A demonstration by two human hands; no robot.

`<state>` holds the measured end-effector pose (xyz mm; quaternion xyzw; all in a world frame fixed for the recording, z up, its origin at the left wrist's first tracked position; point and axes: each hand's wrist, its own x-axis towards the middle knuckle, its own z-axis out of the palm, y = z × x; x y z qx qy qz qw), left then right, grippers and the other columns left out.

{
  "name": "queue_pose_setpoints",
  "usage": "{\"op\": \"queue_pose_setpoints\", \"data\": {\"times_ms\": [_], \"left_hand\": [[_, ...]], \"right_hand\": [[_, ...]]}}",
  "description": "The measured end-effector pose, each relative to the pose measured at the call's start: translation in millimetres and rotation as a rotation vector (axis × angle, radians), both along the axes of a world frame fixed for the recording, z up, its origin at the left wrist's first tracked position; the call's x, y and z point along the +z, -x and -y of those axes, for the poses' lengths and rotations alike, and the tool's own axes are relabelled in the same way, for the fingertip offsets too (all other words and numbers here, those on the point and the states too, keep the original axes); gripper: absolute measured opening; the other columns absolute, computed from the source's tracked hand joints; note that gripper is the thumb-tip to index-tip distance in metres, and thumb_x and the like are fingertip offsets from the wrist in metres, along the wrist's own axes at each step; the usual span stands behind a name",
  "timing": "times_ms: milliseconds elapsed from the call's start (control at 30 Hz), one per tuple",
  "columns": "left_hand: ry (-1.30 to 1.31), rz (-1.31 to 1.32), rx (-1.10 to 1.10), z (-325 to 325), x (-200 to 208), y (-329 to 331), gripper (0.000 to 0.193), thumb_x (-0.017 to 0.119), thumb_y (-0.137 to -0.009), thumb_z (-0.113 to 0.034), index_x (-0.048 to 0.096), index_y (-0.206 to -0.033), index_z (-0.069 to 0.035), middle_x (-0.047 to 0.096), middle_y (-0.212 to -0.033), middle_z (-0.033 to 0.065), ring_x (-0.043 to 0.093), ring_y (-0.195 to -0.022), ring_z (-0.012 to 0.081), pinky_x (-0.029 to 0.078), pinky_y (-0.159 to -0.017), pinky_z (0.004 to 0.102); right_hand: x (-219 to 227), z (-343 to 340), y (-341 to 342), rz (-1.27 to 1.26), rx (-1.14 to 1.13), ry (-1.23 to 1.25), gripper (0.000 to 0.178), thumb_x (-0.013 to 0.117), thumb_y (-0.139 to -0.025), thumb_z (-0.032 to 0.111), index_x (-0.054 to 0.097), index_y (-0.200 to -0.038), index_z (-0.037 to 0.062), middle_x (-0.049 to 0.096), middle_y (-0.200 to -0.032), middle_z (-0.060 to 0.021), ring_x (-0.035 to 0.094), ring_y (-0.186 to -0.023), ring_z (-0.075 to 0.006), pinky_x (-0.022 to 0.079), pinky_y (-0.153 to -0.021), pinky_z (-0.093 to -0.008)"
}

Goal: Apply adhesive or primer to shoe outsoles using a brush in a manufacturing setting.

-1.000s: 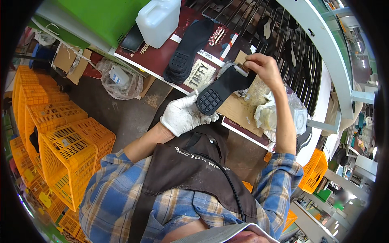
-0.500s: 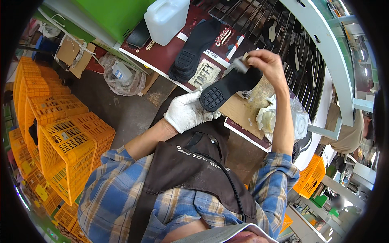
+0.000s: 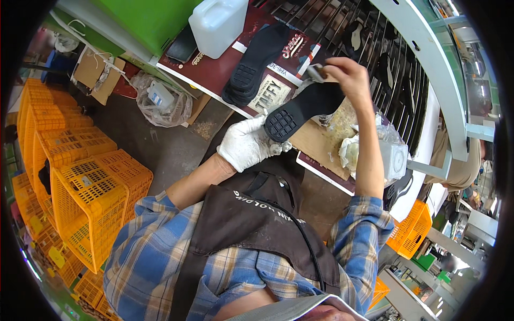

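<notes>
My left hand (image 3: 243, 147), in a white glove, grips a black shoe sole (image 3: 306, 109) by its heel end, with the blocky heel tread facing up. The sole slants up and to the right over the table's near edge. Just beyond its toe end, my bare right hand (image 3: 349, 77) pinches a small brush (image 3: 316, 73), partly covered by the fingers and blurred. The brush head appears just off the sole. Left of it, a stack of black soles (image 3: 261, 56) lies on the dark red table covering.
A white plastic jug (image 3: 218, 28) stands at the far left of the table. Behind is a metal rod rack (image 3: 393, 69) carrying soles. Stained cardboard (image 3: 321, 144) and a clear container (image 3: 394, 160) lie to the right. Orange crates (image 3: 101, 198) are stacked at left.
My right hand has turned and shifted slightly to the left, lifting the brush up and away from the sole's surface. My left hand and the sole have barely moved.
</notes>
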<state>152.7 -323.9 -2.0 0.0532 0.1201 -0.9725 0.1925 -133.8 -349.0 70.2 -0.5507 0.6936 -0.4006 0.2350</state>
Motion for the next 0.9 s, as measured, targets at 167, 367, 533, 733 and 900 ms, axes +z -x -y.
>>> {"op": "queue_pose_setpoints", "data": {"times_ms": [167, 367, 533, 733, 900], "left_hand": [[0.018, 0.017, 0.019, -1, 4, 2, 0.042, 0.041, -0.101, -0.025, 0.045, -0.135, -0.001, 0.056, -0.126, 0.0230, 0.059, -0.108, 0.0401, 0.051, -0.092, 0.0528], [0.098, 0.028, 0.014, -4, 10, 5, 0.044, 0.038, -0.102, -0.026, 0.040, -0.141, -0.004, 0.056, -0.125, 0.0215, 0.061, -0.104, 0.0409, 0.054, -0.086, 0.0496], [0.172, 0.013, -0.017, -2, 16, 5, 0.047, 0.038, -0.103, -0.025, 0.034, -0.146, -0.008, 0.054, -0.130, 0.0180, 0.062, -0.105, 0.0365, 0.056, -0.087, 0.0490], [0.087, -0.008, 0.049, -5, 26, 7, 0.048, 0.036, -0.103, -0.030, 0.037, -0.141, -0.001, 0.054, -0.126, 0.0242, 0.060, -0.104, 0.0431, 0.055, -0.084, 0.0486], [0.273, 0.013, 0.024, -5, 26, 6, 0.051, 0.041, -0.101, -0.021, 0.028, -0.148, -0.005, 0.052, -0.132, 0.0198, 0.060, -0.110, 0.0364, 0.054, -0.092, 0.0464]], "right_hand": [[-4, -27, 31, 0.116, 0.129, -0.167, 0.018, 0.071, -0.086, 0.007, 0.070, -0.101, -0.0032, 0.070, -0.087, -0.0045, 0.064, -0.078, -0.0097, 0.052, -0.073, -0.0239], [-30, -51, 59, -0.444, -0.452, -0.025, 0.018, 0.073, -0.082, 0.010, 0.072, -0.096, -0.0020, 0.072, -0.081, -0.0083, 0.065, -0.074, -0.0098, 0.052, -0.070, -0.0254], [-38, -54, 65, -0.295, -0.212, -0.076, 0.023, 0.075, -0.081, 0.016, 0.072, -0.097, -0.0010, 0.072, -0.080, -0.0089, 0.066, -0.071, -0.0105, 0.052, -0.068, -0.0255], [-38, -57, 71, -0.224, -0.368, -0.020, 0.024, 0.075, -0.082, 0.015, 0.072, -0.098, -0.0020, 0.073, -0.084, -0.0111, 0.069, -0.074, -0.0136, 0.053, -0.069, -0.0273], [-43, -63, 63, -0.486, -0.345, -0.040, 0.022, 0.074, -0.083, 0.013, 0.071, -0.099, -0.0022, 0.072, -0.088, -0.0077, 0.066, -0.078, -0.0105, 0.052, -0.071, -0.0253]]}}
